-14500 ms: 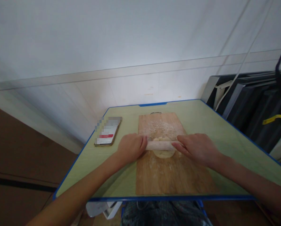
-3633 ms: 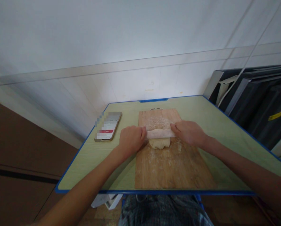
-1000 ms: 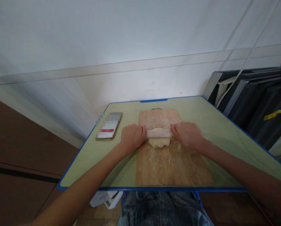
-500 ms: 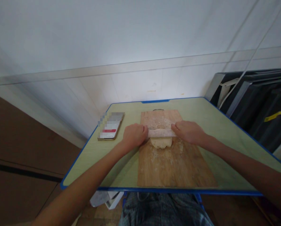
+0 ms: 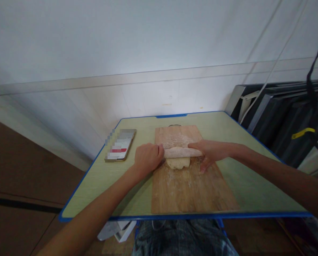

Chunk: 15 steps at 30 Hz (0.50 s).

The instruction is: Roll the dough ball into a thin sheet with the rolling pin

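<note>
A flour-dusted rolling pin (image 5: 181, 153) lies crosswise over a flat piece of pale dough (image 5: 178, 163) on a wooden cutting board (image 5: 191, 192). My left hand (image 5: 149, 156) is wrapped round the pin's left end, fingers curled. At the other end, my right hand (image 5: 212, 152) has its fingers spread apart around the pin's tip, one side above it and the other reaching down to the board; the grip looks loosened. Part of the dough shows on the near side of the pin and a little on the far side. Loose flour covers the board's far half.
The board rests on a pale green table (image 5: 244, 192) with a blue rim. To the left lies a phone (image 5: 120, 145), its screen partly blurred. A white wall (image 5: 148, 96) stands behind the table. Dark flat panels (image 5: 289, 121) lean at the right, with a black strap hanging there.
My right hand has loosened from a closed grip, its fingers now spread, baring the pin's right end. My left hand stays on the pin. The whole view has shifted slightly.
</note>
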Tool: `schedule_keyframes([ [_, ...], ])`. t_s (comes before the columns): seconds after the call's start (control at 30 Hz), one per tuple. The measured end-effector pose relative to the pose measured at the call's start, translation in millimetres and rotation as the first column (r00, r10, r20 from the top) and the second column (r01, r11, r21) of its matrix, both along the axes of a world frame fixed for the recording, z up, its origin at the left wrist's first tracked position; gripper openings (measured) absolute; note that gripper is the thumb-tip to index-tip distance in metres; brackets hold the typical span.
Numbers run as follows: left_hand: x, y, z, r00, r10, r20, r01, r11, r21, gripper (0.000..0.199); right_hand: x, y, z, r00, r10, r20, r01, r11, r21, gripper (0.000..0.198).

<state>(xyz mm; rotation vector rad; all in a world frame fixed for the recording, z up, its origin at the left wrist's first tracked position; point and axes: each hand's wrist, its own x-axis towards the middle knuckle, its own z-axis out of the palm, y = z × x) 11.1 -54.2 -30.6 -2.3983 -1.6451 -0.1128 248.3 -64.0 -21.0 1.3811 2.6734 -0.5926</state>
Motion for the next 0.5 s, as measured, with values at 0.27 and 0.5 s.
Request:
schedule_keyframes([
  [0.27,0.5,-1.8,-0.3,1.0,0.018,-0.011,-0.018,1.0,0.005,0.063,-1.7,-3.3,-2.3,0.997,-0.073,0.008,0.073,0.997,0.033,0.059],
  [0.5,0.1,-1.8,0.1,1.0,0.007,-0.003,-0.007,1.0,-0.003,0.064,-4.9,-6.6,8.9,0.997,-0.033,-0.071,0.029,0.998,-0.052,0.034],
])
